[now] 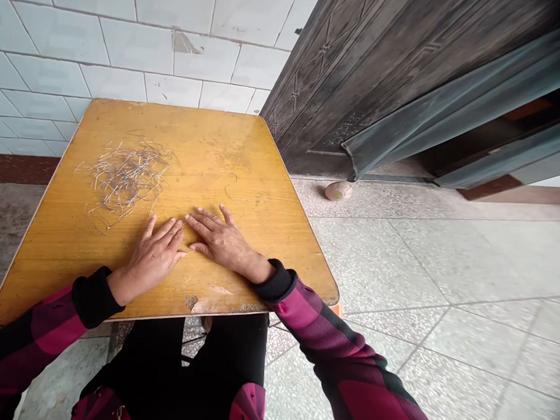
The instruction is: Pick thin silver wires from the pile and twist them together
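Observation:
My left hand [155, 253] lies palm down on the wooden table [260, 246], its fingers stretched out. My right hand [226, 240] rests beside it in the same way, fingers spread, with its fingertips close to those of the left. A short thin wire [189, 251] seems to run between the two thumbs; how far it goes under them is hidden. Beyond my left hand sits a loose, tangled pile of thin wires [129, 175]. Past my right hand lies a single bent wire [232, 187], apart from the pile.
A white tiled wall [188, 53] stands along the table's far edge. To the right are a dark carved wooden door [320, 113], a grey-green curtain [402, 134] and a rounded stone-like object [338, 191] on the tiled floor [379, 256]. My legs are under the near edge.

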`<state>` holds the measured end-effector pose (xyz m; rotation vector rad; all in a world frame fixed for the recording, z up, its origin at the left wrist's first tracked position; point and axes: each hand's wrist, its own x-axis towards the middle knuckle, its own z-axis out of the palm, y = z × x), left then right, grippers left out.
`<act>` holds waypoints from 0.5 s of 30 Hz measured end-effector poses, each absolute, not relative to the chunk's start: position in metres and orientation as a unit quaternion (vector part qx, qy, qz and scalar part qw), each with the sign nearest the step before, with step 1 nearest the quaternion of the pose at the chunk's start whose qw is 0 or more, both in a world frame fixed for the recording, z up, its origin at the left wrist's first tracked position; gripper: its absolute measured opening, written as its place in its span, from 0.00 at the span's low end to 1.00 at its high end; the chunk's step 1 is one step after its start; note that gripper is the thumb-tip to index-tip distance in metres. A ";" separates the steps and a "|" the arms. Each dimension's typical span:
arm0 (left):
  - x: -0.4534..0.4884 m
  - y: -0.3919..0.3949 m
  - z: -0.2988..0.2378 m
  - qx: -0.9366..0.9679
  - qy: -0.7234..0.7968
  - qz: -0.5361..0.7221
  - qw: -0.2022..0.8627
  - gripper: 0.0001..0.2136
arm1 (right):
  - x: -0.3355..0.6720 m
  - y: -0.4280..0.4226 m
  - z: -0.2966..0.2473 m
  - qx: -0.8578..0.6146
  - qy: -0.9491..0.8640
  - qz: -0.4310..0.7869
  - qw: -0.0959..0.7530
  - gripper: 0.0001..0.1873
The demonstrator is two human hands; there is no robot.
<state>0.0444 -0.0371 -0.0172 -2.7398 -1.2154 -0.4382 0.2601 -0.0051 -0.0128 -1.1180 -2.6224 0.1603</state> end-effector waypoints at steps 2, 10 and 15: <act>0.044 -0.037 -0.019 -0.903 -0.396 -0.157 0.049 0.17 | 0.264 -0.001 -0.013 -0.395 -0.893 0.101 0.190 0.31; 0.033 -0.022 -0.010 -0.875 -0.401 -0.272 0.018 0.12 | 0.276 0.020 -0.008 -0.454 -0.814 0.162 0.325 0.15; 0.025 -0.008 -0.010 -0.842 -0.446 -0.304 0.002 0.06 | 0.262 0.037 0.007 -0.426 -0.857 0.173 0.234 0.15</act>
